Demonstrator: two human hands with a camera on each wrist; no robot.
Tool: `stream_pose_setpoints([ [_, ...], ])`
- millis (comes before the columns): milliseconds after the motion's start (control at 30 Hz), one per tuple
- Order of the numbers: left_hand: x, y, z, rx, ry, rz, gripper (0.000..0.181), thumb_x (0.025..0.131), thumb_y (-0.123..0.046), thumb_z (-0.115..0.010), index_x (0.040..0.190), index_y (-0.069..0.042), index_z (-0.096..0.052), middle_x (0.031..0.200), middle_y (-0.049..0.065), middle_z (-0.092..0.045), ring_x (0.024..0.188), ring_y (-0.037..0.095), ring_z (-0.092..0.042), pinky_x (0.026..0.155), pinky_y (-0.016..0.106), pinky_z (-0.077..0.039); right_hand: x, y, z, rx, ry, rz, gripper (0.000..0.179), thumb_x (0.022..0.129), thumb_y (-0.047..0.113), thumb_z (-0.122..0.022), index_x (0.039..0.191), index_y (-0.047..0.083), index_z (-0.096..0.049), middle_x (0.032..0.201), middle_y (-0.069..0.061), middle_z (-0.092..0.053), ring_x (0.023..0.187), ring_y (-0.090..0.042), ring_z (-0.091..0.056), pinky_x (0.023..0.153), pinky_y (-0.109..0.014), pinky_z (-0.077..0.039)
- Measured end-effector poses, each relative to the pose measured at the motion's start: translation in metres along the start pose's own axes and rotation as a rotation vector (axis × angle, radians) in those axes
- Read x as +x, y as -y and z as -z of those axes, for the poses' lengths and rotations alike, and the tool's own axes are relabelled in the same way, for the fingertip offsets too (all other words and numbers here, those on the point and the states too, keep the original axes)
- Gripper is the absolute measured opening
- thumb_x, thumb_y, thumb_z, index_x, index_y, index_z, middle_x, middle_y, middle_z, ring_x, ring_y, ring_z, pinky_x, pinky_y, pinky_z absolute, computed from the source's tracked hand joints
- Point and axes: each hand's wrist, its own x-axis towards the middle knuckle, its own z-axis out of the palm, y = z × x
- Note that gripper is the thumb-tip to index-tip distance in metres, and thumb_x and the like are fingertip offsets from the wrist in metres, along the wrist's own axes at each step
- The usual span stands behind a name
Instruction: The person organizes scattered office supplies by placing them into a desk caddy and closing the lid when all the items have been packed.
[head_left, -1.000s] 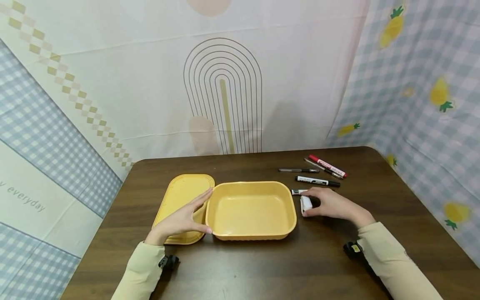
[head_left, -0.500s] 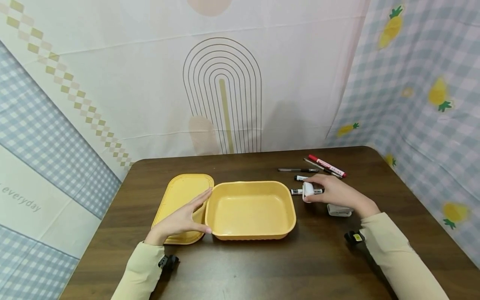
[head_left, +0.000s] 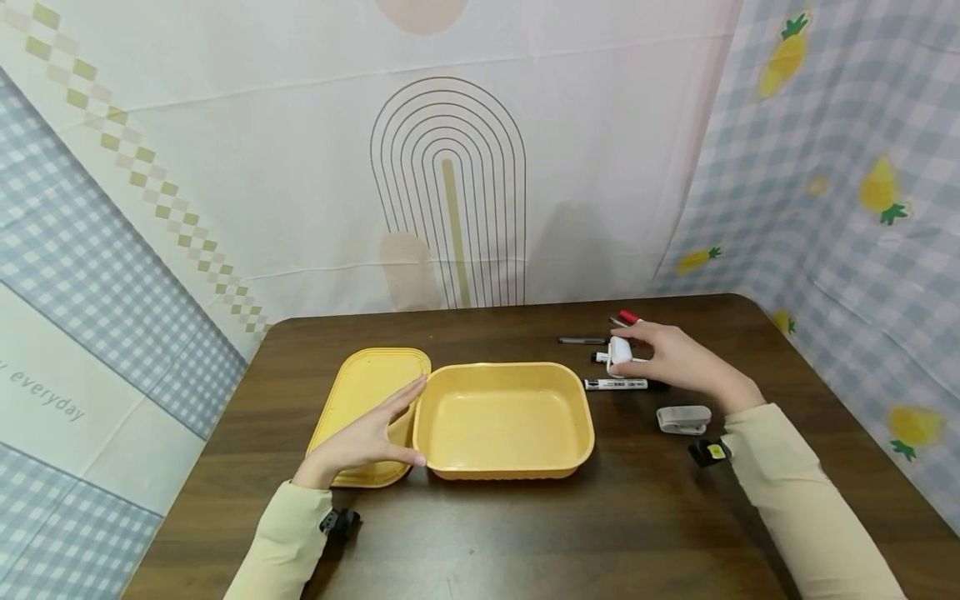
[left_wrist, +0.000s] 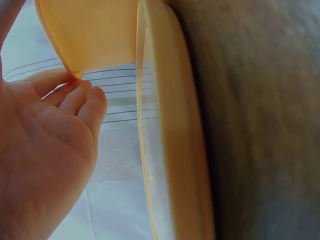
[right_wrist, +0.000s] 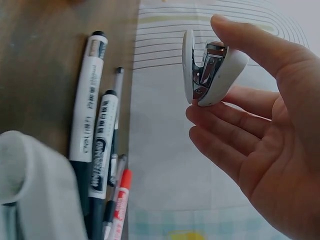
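My right hand [head_left: 678, 360] pinches a small white stapler [right_wrist: 215, 70] between thumb and fingers, its metal parts facing the wrist camera. In the head view it is held over the pens at the right. My left hand [head_left: 365, 442] lies along the left side of a yellow box [head_left: 504, 472]. Its thumb and fingers are spread, with fingertips at the box's left edge; the left wrist view shows them touching a yellow corner. Under and beside that hand lies a flat yellow lid [head_left: 375, 379]. A second stapler [head_left: 684, 420], greyish white, rests on the table below my right wrist.
A black-and-white marker [head_left: 617, 384] lies right of the box. Behind it are another marker [right_wrist: 104, 145], a dark pen [head_left: 581, 340] and a red marker [head_left: 628, 317], partly hidden by my right hand in the head view. Patterned cloth [head_left: 322, 167] hangs behind the table.
My right hand has lifted the small stapler from beside the box and carried it backward over the markers. The second stapler has come into full view. My left hand has stayed in place.
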Motion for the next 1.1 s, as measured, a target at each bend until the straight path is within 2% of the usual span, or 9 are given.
stream_pose_setpoints([
  [167, 0.001, 0.000, 0.000, 0.001, 0.008, 0.008, 0.120, 0.073, -0.045, -0.090, 0.163, -0.015, -0.017, 0.169, 0.006, -0.011, 0.153, 0.019, -0.010, 0.120, 0.050, -0.019, 0.012, 0.005, 0.005, -0.001, -0.019, 0.030, 0.077, 0.085, 0.049, -0.079, 0.139, -0.001, -0.058, 0.135, -0.021, -0.059, 0.122, -0.037, -0.057, 0.099, -0.055, -0.048],
  [333, 0.002, 0.001, 0.001, 0.015, 0.011, 0.006, 0.119, 0.074, -0.045, -0.089, 0.163, -0.015, -0.016, 0.169, 0.007, -0.010, 0.153, 0.019, -0.009, 0.120, 0.050, -0.019, 0.029, 0.013, 0.005, 0.034, -0.002, 0.036, 0.077, 0.085, 0.051, -0.078, 0.141, 0.005, -0.057, 0.128, -0.013, -0.062, 0.112, -0.031, -0.061, 0.093, -0.051, -0.051],
  [567, 0.003, 0.001, 0.001, 0.018, 0.010, 0.007, 0.119, 0.073, -0.046, -0.089, 0.163, -0.016, -0.017, 0.169, 0.004, -0.010, 0.153, 0.017, -0.009, 0.121, 0.049, -0.019, 0.052, 0.028, 0.003, 0.045, 0.023, 0.042, 0.076, 0.085, 0.054, -0.077, 0.143, 0.010, -0.057, 0.128, -0.008, -0.062, 0.114, -0.028, -0.059, 0.094, -0.049, -0.049],
  [733, 0.002, 0.001, -0.001, 0.021, 0.005, 0.004, 0.118, 0.074, -0.045, -0.089, 0.163, -0.015, -0.017, 0.169, 0.005, -0.010, 0.153, 0.021, -0.010, 0.120, 0.051, -0.019, 0.068, 0.043, 0.000, 0.080, 0.040, 0.059, 0.076, 0.084, 0.057, -0.076, 0.144, 0.014, -0.056, 0.128, -0.004, -0.062, 0.115, -0.025, -0.058, 0.095, -0.047, -0.049],
  [967, 0.000, 0.001, -0.002, 0.020, -0.012, 0.006, 0.115, 0.075, -0.039, -0.090, 0.162, -0.016, -0.020, 0.168, 0.007, -0.013, 0.153, 0.024, -0.012, 0.120, 0.050, -0.021, 0.091, 0.069, -0.002, 0.003, 0.077, 0.135, 0.075, 0.087, 0.053, -0.075, 0.146, 0.011, -0.054, 0.130, -0.007, -0.061, 0.110, -0.024, -0.060, 0.092, -0.046, -0.050],
  [1100, 0.000, 0.000, -0.001, 0.016, -0.016, 0.007, 0.115, 0.074, -0.037, -0.091, 0.162, -0.016, -0.020, 0.168, 0.007, -0.013, 0.153, 0.024, -0.012, 0.120, 0.051, -0.021, 0.102, 0.085, -0.004, -0.006, 0.083, 0.178, 0.074, 0.087, 0.049, -0.076, 0.145, 0.009, -0.055, 0.128, -0.007, -0.062, 0.106, -0.023, -0.061, 0.089, -0.043, -0.051],
])
